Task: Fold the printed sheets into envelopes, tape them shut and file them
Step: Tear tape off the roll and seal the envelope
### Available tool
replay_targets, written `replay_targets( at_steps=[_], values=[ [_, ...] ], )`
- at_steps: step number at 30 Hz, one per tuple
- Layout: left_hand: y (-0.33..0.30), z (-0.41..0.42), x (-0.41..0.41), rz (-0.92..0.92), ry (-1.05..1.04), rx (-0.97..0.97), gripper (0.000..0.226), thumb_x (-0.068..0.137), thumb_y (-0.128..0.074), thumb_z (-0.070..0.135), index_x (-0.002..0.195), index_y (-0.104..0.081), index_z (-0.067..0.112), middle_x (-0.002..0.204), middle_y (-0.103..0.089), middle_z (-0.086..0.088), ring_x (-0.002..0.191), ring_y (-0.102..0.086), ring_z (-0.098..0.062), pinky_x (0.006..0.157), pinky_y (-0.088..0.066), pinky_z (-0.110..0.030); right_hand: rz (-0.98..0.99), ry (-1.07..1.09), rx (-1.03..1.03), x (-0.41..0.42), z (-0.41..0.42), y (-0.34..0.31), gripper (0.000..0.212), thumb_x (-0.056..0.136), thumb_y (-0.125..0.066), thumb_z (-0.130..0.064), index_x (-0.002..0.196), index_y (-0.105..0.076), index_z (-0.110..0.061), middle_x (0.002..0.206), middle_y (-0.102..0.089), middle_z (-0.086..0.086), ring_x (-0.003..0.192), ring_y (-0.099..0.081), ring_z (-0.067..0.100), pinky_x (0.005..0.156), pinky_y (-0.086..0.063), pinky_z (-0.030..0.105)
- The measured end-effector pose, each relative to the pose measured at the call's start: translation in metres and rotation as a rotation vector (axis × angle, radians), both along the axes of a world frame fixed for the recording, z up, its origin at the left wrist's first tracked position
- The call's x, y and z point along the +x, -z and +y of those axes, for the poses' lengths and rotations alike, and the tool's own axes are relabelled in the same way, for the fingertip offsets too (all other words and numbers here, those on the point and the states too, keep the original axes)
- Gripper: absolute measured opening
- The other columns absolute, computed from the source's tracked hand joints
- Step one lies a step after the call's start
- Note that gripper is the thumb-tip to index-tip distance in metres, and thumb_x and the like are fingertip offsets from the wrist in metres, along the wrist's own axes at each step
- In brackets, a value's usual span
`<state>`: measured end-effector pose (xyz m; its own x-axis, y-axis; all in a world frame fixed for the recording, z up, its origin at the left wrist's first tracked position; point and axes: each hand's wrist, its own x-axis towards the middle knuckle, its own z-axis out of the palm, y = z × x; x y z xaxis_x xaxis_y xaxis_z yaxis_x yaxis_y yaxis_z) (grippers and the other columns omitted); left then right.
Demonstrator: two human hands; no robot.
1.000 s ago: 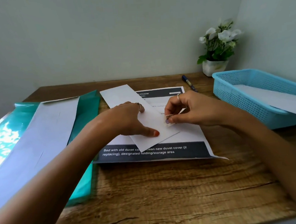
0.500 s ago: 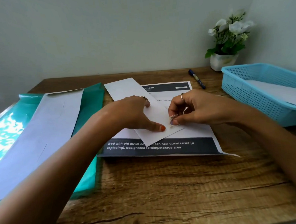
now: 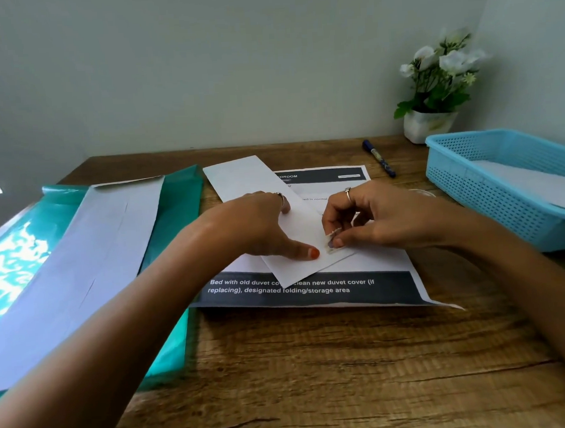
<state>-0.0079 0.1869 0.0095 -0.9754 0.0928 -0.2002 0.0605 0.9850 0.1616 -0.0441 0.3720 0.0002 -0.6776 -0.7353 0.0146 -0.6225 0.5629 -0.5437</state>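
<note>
Clear tape, a small torn piece [image 3: 333, 243], was pinched between the thumb and fingertips of the right hand [image 3: 374, 221] and sat low on the folded envelope [image 3: 295, 226], near its closest end. The placement suggested the piece was meant to seal the paper's loose edge there, though the seam itself was hidden under the fingers. The left hand [image 3: 262, 228] lay flat on the envelope, its thumb stretched toward the tape and pressing the paper down just beside it, probably to stop the fold springing open while the tape was set.

The envelope lay slantwise on a printed sheet [image 3: 312, 288] with dark bands, likely the next sheet waiting to be folded. That sheet rested on the wooden table [image 3: 317, 377].

To the left, a long white envelope [image 3: 88, 258] rested on a teal plastic folder [image 3: 182, 220], seemingly the filing place. To the right stood a blue perforated basket [image 3: 492, 197] holding white paper. Behind the sheet lay a marker pen [image 3: 378, 158], and a potted white flower [image 3: 433, 105] stood in the corner.
</note>
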Motion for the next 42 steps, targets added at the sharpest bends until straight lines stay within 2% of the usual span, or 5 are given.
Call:
replay_targets(
  at_steps=[12,29,35,38,42],
  values=[
    [-0.0009,0.0019,0.0007,-0.013,-0.004,0.0,0.087,0.072,-0.061,0.064,0.143,-0.031,0.025,0.148,-0.035,-0.001,0.131,-0.037,-0.021,0.101,-0.033,-0.032,-0.069,0.013,0.025,0.0002,-0.0008,-0.0007,0.014,0.083,-0.068,-0.018,0.089,-0.062,-0.029,0.088,-0.063,-0.01,0.08,-0.058,-0.001,0.073,-0.049,0.015],
    [0.0,0.0011,-0.0003,-0.008,0.01,-0.021,0.087,0.071,-0.061,0.066,0.143,-0.032,0.026,0.148,-0.036,-0.001,0.129,-0.038,-0.021,0.1,-0.033,-0.032,-0.066,0.021,0.081,0.0019,-0.0023,0.0003,0.017,0.088,-0.063,-0.021,0.101,-0.059,-0.03,0.093,-0.061,-0.008,0.084,-0.057,0.003,0.071,-0.047,0.01],
    [0.0014,0.0009,-0.0034,-0.009,0.01,-0.025,0.087,0.071,-0.06,0.066,0.143,-0.031,0.027,0.148,-0.036,0.0,0.13,-0.038,-0.021,0.1,-0.034,-0.032,-0.07,0.037,0.1,0.0032,-0.0038,0.0002,0.027,0.089,-0.061,-0.023,0.114,-0.053,-0.031,0.092,-0.057,-0.008,0.082,-0.054,0.004,0.068,-0.044,0.009],
    [0.0019,0.0006,-0.0038,-0.023,0.017,-0.046,0.088,0.072,-0.057,0.068,0.144,-0.029,0.026,0.149,-0.034,-0.001,0.131,-0.038,-0.021,0.101,-0.034,-0.033,-0.067,0.046,0.098,0.0026,-0.0042,0.0006,0.032,0.089,-0.061,-0.025,0.116,-0.048,-0.037,0.092,-0.055,-0.009,0.081,-0.053,0.004,0.068,-0.044,0.009],
    [0.0042,0.0053,-0.002,0.008,0.002,-0.04,0.082,0.079,-0.044,0.07,0.144,-0.029,0.023,0.15,-0.033,-0.004,0.132,-0.036,-0.023,0.102,-0.033,-0.035,-0.099,0.056,0.036,0.0008,-0.0033,0.002,0.034,0.087,-0.064,-0.021,0.116,-0.05,-0.033,0.092,-0.058,-0.005,0.077,-0.053,0.003,0.069,-0.046,0.013]
  ],
)
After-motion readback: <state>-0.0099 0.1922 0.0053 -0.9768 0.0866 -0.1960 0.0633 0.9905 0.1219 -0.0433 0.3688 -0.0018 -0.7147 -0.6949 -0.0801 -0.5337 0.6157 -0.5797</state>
